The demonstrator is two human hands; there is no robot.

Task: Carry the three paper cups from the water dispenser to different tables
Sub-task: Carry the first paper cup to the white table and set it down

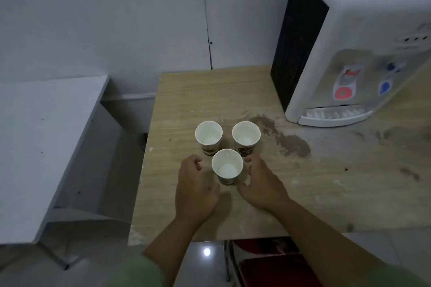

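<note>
Three white paper cups with brown print stand upright in a triangle on a wooden table (186,100). The far left cup (208,136) and far right cup (246,137) stand side by side. The near cup (227,166) stands in front of them, between my hands. My left hand (197,187) hovers just left of it with curled, parted fingers, not touching it. My right hand (262,184) curves around its right side, thumb near the base; whether it touches the cup is unclear. A white water dispenser (356,53) stands at the back right of the table.
The tabletop has dark stains (291,142) between the cups and the dispenser. A white table (46,135) stands to the left across a gap. A red chair (268,263) sits below the table's near edge. A grey wall is behind.
</note>
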